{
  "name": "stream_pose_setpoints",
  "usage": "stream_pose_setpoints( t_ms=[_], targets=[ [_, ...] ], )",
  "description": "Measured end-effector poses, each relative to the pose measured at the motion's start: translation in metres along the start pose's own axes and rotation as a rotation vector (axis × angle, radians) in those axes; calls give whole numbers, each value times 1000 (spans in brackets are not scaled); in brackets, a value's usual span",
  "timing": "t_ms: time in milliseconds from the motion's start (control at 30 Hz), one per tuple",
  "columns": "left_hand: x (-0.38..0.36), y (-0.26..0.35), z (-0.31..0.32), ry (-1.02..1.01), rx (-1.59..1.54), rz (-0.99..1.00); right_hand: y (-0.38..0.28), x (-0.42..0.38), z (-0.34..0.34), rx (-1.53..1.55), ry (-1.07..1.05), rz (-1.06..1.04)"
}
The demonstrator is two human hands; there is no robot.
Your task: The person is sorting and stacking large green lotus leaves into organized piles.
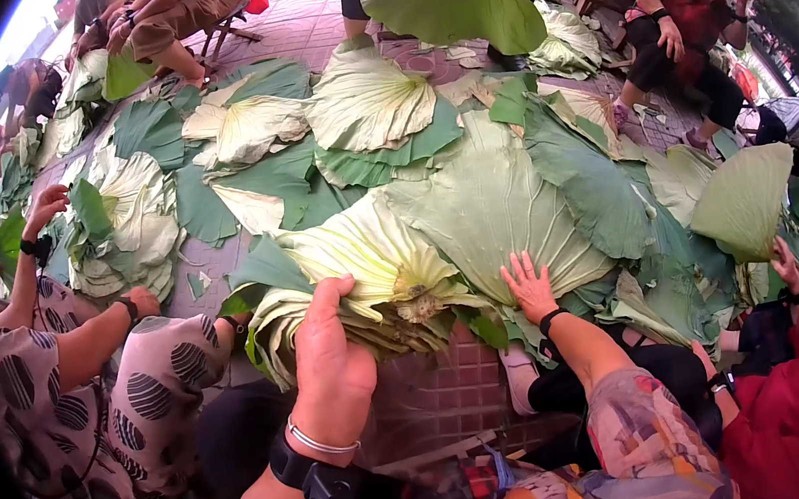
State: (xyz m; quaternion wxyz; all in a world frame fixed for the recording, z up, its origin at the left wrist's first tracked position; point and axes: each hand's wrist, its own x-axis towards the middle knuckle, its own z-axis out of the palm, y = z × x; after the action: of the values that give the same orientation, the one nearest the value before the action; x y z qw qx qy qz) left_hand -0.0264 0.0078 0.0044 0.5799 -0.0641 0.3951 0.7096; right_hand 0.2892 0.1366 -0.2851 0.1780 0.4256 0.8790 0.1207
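Note:
My left hand, with a silver bangle and a black wrist device, is at the near edge of a thick stack of pale, folded lotus leaves. Its thumb lies along the stack's edge; the other fingers are mostly hidden, and it appears to grip the leaves. To the right, my right hand rests with fingers spread on a broad grey-green lotus leaf. That leaf overlaps the stack's right side and other green leaves beyond it.
Lotus leaves cover much of the paved ground. A person at the left in a patterned garment sits close by. Across from me, someone holds a large leaf. At right, another hand holds a leaf.

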Motion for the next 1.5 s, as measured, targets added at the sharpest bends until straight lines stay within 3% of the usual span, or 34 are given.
stream_pose_setpoints(
  t_ms=[133, 200, 233, 267, 400, 467, 633, 800, 967, 1067, 1433, 1500],
  targets=[
    [0, 0, 1, 5, 10, 1, -1, -1, -8, -47, 47, 35],
    [-1, -1, 3, 3, 17, -5, 4, -2, -21, 268, 57, -60],
    [-1, 1, 4, -8, 22, -8, 5, 3, -23, 259, 138, -85],
    [-1, 2, 5, -18, 27, -9, 8, 9, -26, 251, 137, -77],
    [4, 3, 5, -1, 20, 2, 36, 43, -86, 816, 156, 96],
    [4, 3, 5, -14, 29, 7, 67, 76, -91, 1010, 404, 220],
    [10, -6, -6, -53, 16, -37, 115, 99, -179, 1299, 602, 312],
    [15, -23, -17, -124, 29, -107, 102, 77, -268, 1488, 625, -7],
    [11, -30, -18, -198, 10, -160, 38, 2, -342, 1446, 384, -309],
    [7, -32, -12, -259, -61, -166, 12, -13, -335, 1111, 412, -599],
    [-7, -39, -6, -331, -203, -55, -2, -22, -319, 1064, 336, -746],
    [4, -44, -14, -247, -77, -81, -4, -22, -320, 1084, 186, -742]
  ],
)
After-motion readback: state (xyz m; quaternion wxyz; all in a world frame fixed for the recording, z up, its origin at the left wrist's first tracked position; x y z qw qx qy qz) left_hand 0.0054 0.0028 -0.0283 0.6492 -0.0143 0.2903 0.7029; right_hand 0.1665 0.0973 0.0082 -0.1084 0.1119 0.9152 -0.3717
